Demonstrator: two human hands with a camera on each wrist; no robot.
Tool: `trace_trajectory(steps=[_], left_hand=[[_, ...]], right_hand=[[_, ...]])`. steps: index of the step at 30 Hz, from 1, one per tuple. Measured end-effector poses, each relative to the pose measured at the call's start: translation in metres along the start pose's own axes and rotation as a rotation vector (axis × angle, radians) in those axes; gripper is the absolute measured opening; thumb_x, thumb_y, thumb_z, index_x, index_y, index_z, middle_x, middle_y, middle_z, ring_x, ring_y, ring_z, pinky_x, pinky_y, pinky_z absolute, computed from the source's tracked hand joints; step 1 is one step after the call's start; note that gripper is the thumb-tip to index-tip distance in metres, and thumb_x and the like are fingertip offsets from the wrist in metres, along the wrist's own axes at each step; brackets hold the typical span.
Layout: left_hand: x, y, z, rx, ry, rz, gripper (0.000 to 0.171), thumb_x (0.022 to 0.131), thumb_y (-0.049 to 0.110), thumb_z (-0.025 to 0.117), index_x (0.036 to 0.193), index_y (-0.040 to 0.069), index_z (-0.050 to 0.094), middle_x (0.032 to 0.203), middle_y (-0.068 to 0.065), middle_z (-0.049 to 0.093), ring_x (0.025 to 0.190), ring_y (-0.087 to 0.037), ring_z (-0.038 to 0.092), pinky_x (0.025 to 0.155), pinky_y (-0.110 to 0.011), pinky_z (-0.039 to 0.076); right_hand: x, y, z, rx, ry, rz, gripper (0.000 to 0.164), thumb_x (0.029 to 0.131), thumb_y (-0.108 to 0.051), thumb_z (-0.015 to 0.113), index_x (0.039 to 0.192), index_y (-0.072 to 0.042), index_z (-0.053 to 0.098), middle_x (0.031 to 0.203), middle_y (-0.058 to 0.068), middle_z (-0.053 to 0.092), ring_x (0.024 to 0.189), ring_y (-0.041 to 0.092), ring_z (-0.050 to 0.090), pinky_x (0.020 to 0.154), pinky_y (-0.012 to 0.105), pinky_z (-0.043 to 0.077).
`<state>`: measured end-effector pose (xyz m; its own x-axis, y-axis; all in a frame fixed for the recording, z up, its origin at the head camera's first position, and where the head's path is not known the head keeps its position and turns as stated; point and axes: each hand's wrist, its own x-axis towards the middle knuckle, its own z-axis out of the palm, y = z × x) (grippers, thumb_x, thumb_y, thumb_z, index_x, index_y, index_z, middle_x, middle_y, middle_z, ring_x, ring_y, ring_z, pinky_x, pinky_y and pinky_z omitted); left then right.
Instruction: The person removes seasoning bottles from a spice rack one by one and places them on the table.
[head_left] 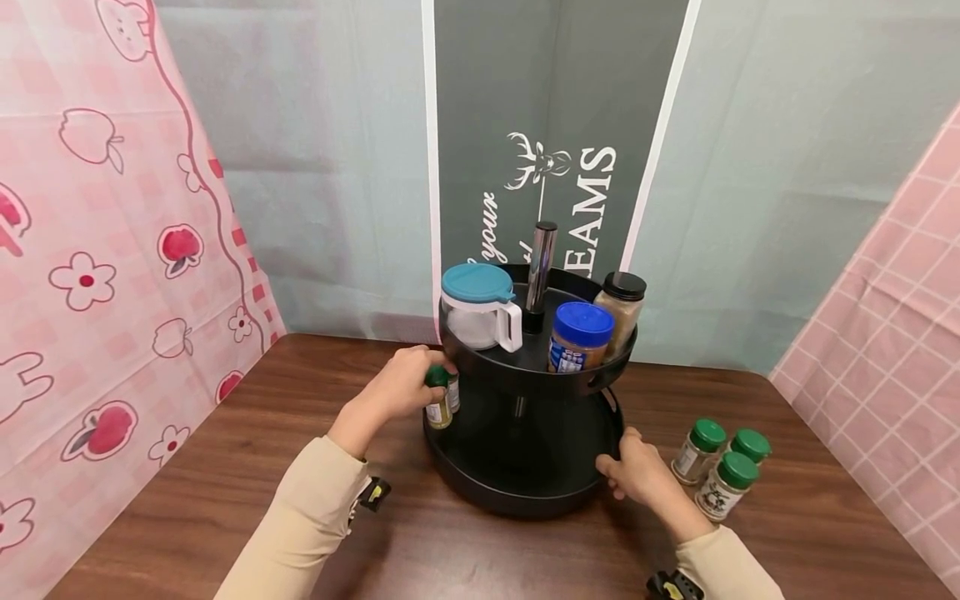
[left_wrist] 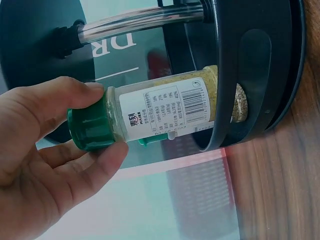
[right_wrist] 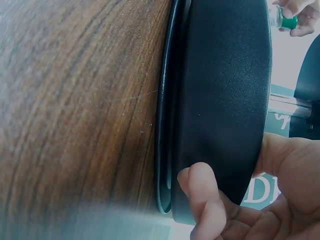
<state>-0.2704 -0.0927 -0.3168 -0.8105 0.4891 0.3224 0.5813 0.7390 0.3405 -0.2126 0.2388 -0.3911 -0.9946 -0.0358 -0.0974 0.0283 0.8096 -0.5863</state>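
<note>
My left hand (head_left: 401, 383) pinches the green cap of a spice jar (left_wrist: 165, 107) between thumb and fingers. This jar has a white barcode label and yellowish contents, and its bottom is inside the rim of the lower tier (head_left: 517, 505) of a black two-tier turntable. Close behind it is a second spice jar (head_left: 454, 392), partly hidden; its speckled base (left_wrist: 240, 102) shows in the left wrist view. At the turntable's right side, my right hand (head_left: 637, 471) grips the lower tier's rim, with fingers against the outer wall (right_wrist: 225, 100).
On the upper tier (head_left: 517, 379) stand a blue-lidded pitcher (head_left: 476, 308), a blue-capped jar (head_left: 581, 337) and a black-lidded jar (head_left: 624, 308) around a metal post (head_left: 542, 267). Several green-capped spice jars (head_left: 723, 487) stand on the wooden table (head_left: 225, 500) at right. Curtains hang behind.
</note>
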Motion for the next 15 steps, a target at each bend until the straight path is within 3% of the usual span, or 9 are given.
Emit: trace_trajectory(steps=[8, 15], left_hand=[[-0.0023, -0.0003, -0.0004, 0.008, -0.019, 0.007, 0.023, 0.072, 0.009, 0.069, 0.095, 0.009, 0.067, 0.090, -0.006, 0.062, 0.080, -0.015, 0.053, 0.063, -0.032, 0.049], [-0.0055, 0.0011, -0.0041, 0.019, 0.016, 0.013, 0.024, 0.071, 0.010, 0.069, 0.095, 0.010, 0.067, 0.088, -0.006, 0.061, 0.079, -0.017, 0.052, 0.064, -0.034, 0.047]], right_hand=[[0.0000, 0.0001, 0.0007, 0.011, 0.000, 0.013, 0.054, 0.079, -0.013, 0.054, 0.116, 0.017, 0.027, 0.055, 0.005, 0.056, 0.046, 0.019, 0.055, 0.051, 0.034, 0.045], [-0.0003, 0.0008, 0.0007, 0.019, -0.003, 0.018, 0.053, 0.080, -0.012, 0.053, 0.116, 0.017, 0.027, 0.056, 0.006, 0.056, 0.047, 0.019, 0.055, 0.052, 0.034, 0.046]])
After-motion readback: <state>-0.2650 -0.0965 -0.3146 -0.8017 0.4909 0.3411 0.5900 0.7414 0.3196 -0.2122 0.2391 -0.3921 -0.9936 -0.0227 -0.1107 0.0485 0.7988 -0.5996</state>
